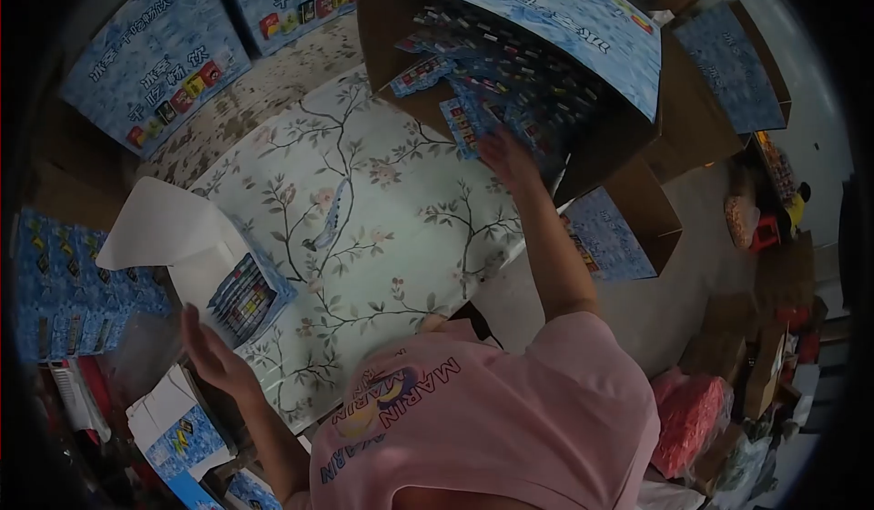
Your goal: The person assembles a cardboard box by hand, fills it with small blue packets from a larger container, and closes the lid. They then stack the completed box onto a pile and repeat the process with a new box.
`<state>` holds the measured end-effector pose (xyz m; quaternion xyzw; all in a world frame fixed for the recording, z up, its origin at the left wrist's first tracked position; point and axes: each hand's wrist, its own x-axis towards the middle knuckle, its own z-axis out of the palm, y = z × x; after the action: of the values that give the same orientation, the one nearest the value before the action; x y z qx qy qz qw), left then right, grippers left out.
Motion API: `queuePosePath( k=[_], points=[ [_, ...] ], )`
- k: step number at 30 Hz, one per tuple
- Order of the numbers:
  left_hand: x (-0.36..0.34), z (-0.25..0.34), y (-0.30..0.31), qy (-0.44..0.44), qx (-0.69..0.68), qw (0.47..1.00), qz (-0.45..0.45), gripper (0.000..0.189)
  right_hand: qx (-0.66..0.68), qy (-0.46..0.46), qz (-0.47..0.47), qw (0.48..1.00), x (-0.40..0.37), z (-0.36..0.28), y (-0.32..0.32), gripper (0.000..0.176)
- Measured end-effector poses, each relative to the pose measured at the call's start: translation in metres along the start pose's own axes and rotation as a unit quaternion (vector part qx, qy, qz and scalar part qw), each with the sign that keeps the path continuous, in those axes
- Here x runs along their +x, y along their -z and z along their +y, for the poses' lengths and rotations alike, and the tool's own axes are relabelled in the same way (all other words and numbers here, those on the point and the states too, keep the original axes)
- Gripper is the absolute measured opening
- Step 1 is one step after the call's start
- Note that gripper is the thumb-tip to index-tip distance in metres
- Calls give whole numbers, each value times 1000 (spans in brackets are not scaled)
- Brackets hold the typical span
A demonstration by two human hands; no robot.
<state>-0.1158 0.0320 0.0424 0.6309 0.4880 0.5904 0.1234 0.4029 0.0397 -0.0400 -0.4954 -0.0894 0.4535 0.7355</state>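
My right hand [506, 157] is inside the mouth of a large blue-printed carton [546, 9] lying on its side. Its fingers are closed at the edge of a blue packet [460, 129], partly hidden among the heap of small blue packets [519, 73]. On the left, my left hand [215, 357] has its fingers stretched out and holds nothing. It is beside a small display box [202, 271] with a white raised lid, standing on the table. A row of upright packets [246, 296] fills part of this box.
A flower-patterned cloth covers the table [391, 228]. Blue cartons [155, 55] stand along the back. Stacked blue boxes [68, 282] are at the left, with a flattened white-and-blue box [177, 423] below. An open carton [619, 228] and a red bag [689, 419] are on the right.
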Motion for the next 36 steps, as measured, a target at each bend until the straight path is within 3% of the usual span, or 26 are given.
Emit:
queuePosePath(
  k=[3, 4, 6, 9, 13, 15, 18, 21, 25, 28, 30, 32, 33, 34, 35, 36],
  points=[
    [-6, 21, -30, 29, -61, 992, -103, 34, 77, 5, -29, 997, 47, -4, -29, 48],
    [-13, 22, -35, 27, -56, 993, -98, 34, 79, 2, -36, 996, 61, -4, -43, 48],
    [-24, 20, -47, 36, -54, 985, -162, 34, 130, -51, 19, 990, 89, -4, -73, 54],
    [-36, 26, -55, 56, -50, 977, -201, 33, 102, -61, 52, 992, 124, 7, -103, 57],
    [-44, 32, -55, 80, -25, 979, -186, 30, 9, -74, 70, 995, 166, 24, -125, 56],
    [-48, 31, -53, 102, -24, 978, -179, 29, 188, 70, 20, 980, 165, 29, -139, 55],
    [-56, 27, -50, 119, -5, 968, -222, 30, 239, 40, 56, 969, 163, 29, -149, 57],
    [-61, 29, -56, 172, -39, 956, -236, 30, 200, 52, 65, 976, 167, 32, -153, 59],
    [-64, 24, -67, 171, -40, 949, -263, 30, 205, 31, 49, 977, 162, 27, -162, 62],
    [-59, 29, -77, 158, -36, 947, -276, 30, 265, -50, 74, 960, 151, 26, -181, 68],
    [-59, 29, -81, 116, -42, 950, -288, 28, 259, 82, 64, 960, 134, 31, -182, 72],
    [-59, 29, -82, 117, -39, 950, -286, 29, 241, 148, 56, 958, 134, 34, -174, 77],
    [-60, 29, -80, 118, -34, 951, -284, 29, 223, 125, 46, 966, 131, 27, -171, 84],
    [-62, 28, -79, 114, -38, 950, -288, 29, 218, 120, 73, 966, 141, 27, -165, 79],
    [-64, 24, -77, 115, -28, 952, -282, 30, 201, 105, 27, 974, 156, 27, -153, 69],
    [-69, 18, -76, 104, -23, 955, -275, 31, 272, 100, -110, 951, 180, 29, -141, 59]
  ],
)
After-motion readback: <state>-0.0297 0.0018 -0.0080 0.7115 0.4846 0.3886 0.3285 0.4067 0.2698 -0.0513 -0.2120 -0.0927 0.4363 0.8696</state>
